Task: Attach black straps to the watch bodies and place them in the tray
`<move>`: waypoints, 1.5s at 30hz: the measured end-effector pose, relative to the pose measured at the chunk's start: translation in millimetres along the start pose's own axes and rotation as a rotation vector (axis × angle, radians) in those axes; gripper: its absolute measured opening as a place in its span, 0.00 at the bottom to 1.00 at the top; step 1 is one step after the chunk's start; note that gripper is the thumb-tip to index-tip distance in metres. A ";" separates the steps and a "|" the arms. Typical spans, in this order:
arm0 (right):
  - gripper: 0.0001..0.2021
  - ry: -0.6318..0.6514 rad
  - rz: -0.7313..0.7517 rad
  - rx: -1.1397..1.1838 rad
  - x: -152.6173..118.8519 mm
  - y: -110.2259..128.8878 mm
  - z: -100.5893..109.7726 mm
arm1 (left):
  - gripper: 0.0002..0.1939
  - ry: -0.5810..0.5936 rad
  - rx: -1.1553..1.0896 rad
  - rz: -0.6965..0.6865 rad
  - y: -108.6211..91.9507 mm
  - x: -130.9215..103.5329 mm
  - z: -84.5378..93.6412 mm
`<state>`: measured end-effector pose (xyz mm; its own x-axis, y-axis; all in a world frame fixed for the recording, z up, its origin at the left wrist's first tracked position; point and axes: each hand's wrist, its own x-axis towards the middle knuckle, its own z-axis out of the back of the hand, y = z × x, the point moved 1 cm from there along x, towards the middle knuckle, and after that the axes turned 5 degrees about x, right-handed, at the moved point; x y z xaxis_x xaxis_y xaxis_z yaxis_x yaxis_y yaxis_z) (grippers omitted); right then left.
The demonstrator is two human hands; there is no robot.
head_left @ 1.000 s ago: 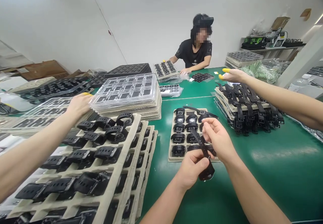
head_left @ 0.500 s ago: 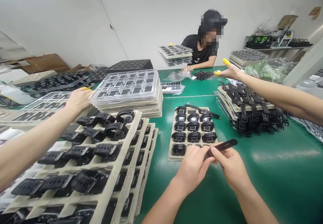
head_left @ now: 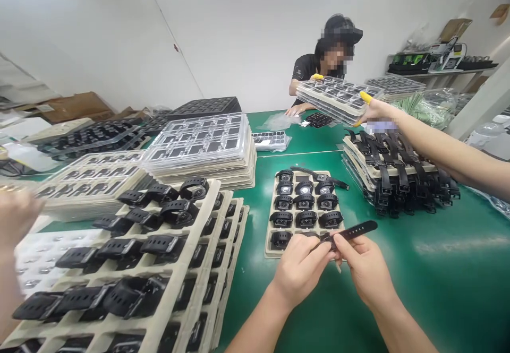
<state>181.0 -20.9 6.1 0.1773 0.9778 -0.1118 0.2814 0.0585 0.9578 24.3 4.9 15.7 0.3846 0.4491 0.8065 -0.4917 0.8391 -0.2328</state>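
Observation:
Near the front edge of a beige tray (head_left: 268, 236) my left hand (head_left: 298, 270) is closed on the buckle end of a black watch strap (head_left: 359, 230). My right hand (head_left: 366, 268) pinches the same strap between thumb and fingers, and its holed end sticks out to the right. Whatever the strap joins to is hidden by my fingers. Black watches (head_left: 305, 202) sit in rows in the tray, just beyond my hands. One watch with its strap laid out (head_left: 322, 177) lies across the tray's far edge.
Stacked watch trays (head_left: 191, 247) stand at left, by clear-topped trays (head_left: 199, 143). Straps lie on a stack (head_left: 392, 164) at right. A person's hand (head_left: 376, 111) in yellow finger covers holds trays (head_left: 337, 98); another hand (head_left: 18, 215) is far left. Someone (head_left: 308, 77) leans on the table opposite.
The tray stack in the air has moved right into the other person's right-side hand, which was empty. The hand at left has moved toward the left edge. My hands have barely shifted.

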 end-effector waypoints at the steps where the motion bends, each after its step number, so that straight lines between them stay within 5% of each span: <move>1: 0.20 0.010 0.042 -0.073 -0.8 1.0 1.7 | 0.11 0.020 0.010 0.007 0.3 0.0 0.1; 4: 0.18 0.150 0.237 -0.298 -2.8 3.7 6.2 | 0.10 0.080 -0.022 0.077 1.6 1.3 0.8; 8: 0.17 0.275 0.454 -0.488 -2.5 0.8 9.9 | 0.09 0.112 -0.355 0.412 1.5 4.9 1.3; 12: 0.19 0.292 0.416 -0.449 -2.3 -4.3 9.8 | 0.10 0.054 -0.722 0.783 -0.4 4.7 -0.6; 15: 0.22 0.243 0.325 -0.417 -5.7 -3.5 9.0 | 0.16 -0.059 -0.812 0.915 1.0 1.2 -1.9; 18: 0.24 0.241 0.251 -0.400 -9.8 2.4 7.1 | 0.19 -0.068 -0.823 0.943 2.1 0.0 -0.8; 24: 0.18 0.373 0.250 -0.487 -7.5 23.2 -7.5 | 0.19 0.204 -0.973 0.777 -5.6 4.7 5.6; 29: 0.09 0.401 0.489 -0.574 2.1 30.9 -22.1 | 0.14 -0.037 -1.123 0.813 0.2 -1.8 8.3; 33: 0.08 0.283 0.545 -0.491 11.7 32.3 -28.8 | 0.21 -0.009 -1.078 0.796 5.8 1.6 10.4; 37: 0.08 0.138 0.533 -0.343 21.1 32.4 -30.6 | 0.24 0.019 -0.848 0.974 12.3 4.7 9.6; 41: 0.08 0.182 0.503 -0.330 25.5 27.8 -28.9 | 0.25 0.010 -0.762 1.132 14.1 4.0 5.2; 45: 0.08 0.198 0.455 -0.295 26.0 22.5 -25.0 | 0.26 0.015 -0.693 1.129 10.1 7.3 4.1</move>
<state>168.4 10.9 31.4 0.0306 0.9349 0.3536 -0.0618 -0.3513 0.9342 18.9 15.4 21.4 0.0411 0.9990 -0.0177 -0.0490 -0.0157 -0.9987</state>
